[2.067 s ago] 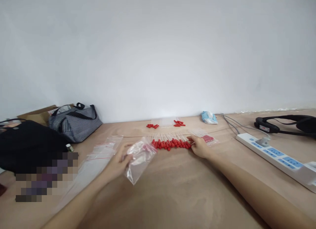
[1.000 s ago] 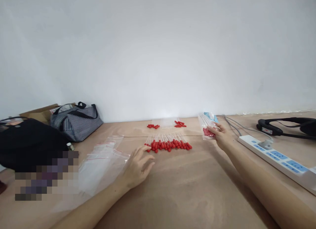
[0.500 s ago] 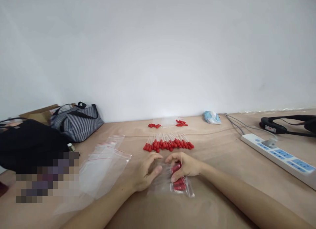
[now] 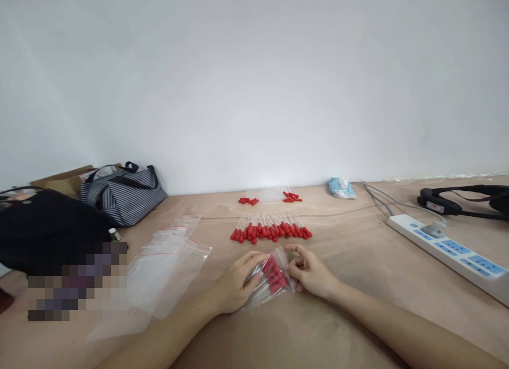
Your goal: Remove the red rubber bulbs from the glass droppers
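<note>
A clear zip bag filled with red-capped droppers (image 4: 272, 278) lies on the brown table (image 4: 358, 263) right in front of me. My left hand (image 4: 235, 285) holds its left side with curled fingers. My right hand (image 4: 312, 272) pinches its right edge. Just behind the bag lies a row of loose red-capped droppers (image 4: 272, 230), and a smaller group of droppers (image 4: 270, 198) sits farther back by the wall.
A stack of empty clear zip bags (image 4: 159, 268) lies to the left. Beyond it are a black bag (image 4: 43, 226) and a striped bag (image 4: 121, 191). A white power strip (image 4: 453, 255), a black headset (image 4: 465, 196) and a tissue pack (image 4: 342, 187) are at the right.
My left hand put down an empty bag. My right hand fetched the filled bag from the right and brought it in front of me. Both hands now hold it, turned slightly.
</note>
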`<state>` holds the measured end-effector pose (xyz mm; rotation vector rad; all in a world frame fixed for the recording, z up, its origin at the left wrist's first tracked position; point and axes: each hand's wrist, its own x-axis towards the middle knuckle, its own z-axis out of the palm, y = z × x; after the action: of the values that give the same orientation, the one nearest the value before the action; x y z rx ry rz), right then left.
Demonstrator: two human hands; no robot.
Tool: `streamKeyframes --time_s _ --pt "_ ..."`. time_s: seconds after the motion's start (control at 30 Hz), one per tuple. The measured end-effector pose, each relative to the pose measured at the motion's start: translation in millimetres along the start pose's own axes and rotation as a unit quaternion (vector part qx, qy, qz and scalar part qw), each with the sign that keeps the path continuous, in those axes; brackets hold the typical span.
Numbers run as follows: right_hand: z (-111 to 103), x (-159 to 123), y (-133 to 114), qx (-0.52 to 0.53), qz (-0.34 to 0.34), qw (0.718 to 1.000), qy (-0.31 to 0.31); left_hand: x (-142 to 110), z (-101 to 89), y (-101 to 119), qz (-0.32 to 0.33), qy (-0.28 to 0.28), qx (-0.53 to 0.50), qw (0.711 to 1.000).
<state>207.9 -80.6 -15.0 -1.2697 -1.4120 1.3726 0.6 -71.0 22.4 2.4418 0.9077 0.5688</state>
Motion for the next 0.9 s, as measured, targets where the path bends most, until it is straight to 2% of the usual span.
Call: streamKeyframes --time_s 0.17,0.27,0.47,0.6,0.9 --pt "-2 -2 -11 0.072 0.047 0.996 -0.024 10 -6.5 5 -0.004 0.002 0.002 1.000" --pt "-3 -1 -11 0.102 0.046 0.993 -0.037 23 -3.0 4 0.035 0.003 0.028 0.999" --pt "-2 0 -10 0.130 0.046 0.990 -0.012 44 9.1 -2 0.131 0.007 0.092 0.987" --pt "-2 0 -11 0.143 0.053 0.988 -0.014 47 11.7 -3 0.176 0.013 0.114 0.978" --pt "-3 2 -9 0.131 0.037 0.989 -0.058 48 14.7 -6 0.210 -0.004 0.123 0.970"
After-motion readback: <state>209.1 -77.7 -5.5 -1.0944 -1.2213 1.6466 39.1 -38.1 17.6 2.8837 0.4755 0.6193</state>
